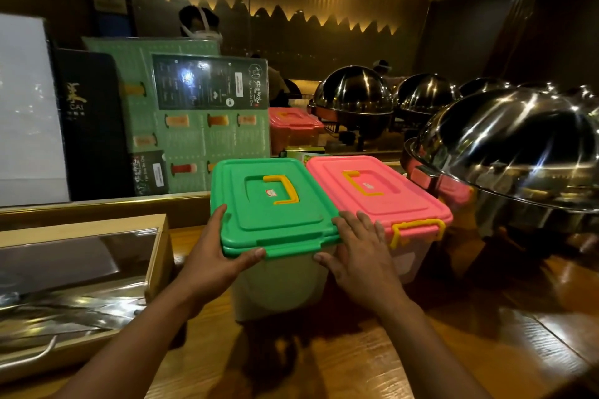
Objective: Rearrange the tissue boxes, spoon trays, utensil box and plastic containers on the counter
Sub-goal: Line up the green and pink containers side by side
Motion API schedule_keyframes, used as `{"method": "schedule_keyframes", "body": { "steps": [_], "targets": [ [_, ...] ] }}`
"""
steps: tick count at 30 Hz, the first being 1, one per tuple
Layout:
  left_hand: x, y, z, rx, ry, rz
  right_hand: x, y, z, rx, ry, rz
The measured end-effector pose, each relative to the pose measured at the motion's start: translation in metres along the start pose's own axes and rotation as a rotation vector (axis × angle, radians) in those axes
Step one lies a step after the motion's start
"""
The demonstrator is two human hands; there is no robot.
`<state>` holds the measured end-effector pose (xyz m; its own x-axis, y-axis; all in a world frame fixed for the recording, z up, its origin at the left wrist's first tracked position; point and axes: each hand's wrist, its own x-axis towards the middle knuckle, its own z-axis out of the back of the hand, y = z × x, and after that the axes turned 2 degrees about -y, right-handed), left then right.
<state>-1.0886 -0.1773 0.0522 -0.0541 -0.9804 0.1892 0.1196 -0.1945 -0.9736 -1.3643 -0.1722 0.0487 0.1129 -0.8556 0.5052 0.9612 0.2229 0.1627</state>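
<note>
A plastic container with a green lid (275,201) and a yellow handle stands on the wooden counter (372,359). Touching its right side is a matching container with a pink lid (376,188) and a yellow front latch. My left hand (217,256) grips the green container's front left corner, thumb under the lid's rim. My right hand (359,253) presses against its front right corner, fingers spread over the seam between the two lids.
A wooden box with a glass top (77,272) sits at the left. Green menu boards (194,126) lean against the mirror wall behind. Steel dome chafing dishes (518,152) crowd the right side. A green tissue box (303,152) peeks out behind the containers.
</note>
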Motion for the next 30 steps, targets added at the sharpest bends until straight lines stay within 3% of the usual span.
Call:
{"method": "schedule_keyframes", "body": {
  "steps": [18,24,27,30],
  "targets": [
    [-0.017,-0.006,0.009,0.037,0.024,0.008,-0.001,0.000,0.008,0.054,0.012,0.006],
    [-0.059,-0.008,0.074,0.259,-0.112,-0.026,-0.018,0.087,0.006,0.422,-0.378,0.153],
    [-0.079,-0.013,0.131,0.385,-0.182,-0.066,-0.034,0.153,-0.014,0.553,-0.263,0.272],
    [-0.096,-0.005,0.204,0.508,-0.350,-0.057,-0.038,0.196,-0.055,0.606,-0.043,0.189]
  ]
}}
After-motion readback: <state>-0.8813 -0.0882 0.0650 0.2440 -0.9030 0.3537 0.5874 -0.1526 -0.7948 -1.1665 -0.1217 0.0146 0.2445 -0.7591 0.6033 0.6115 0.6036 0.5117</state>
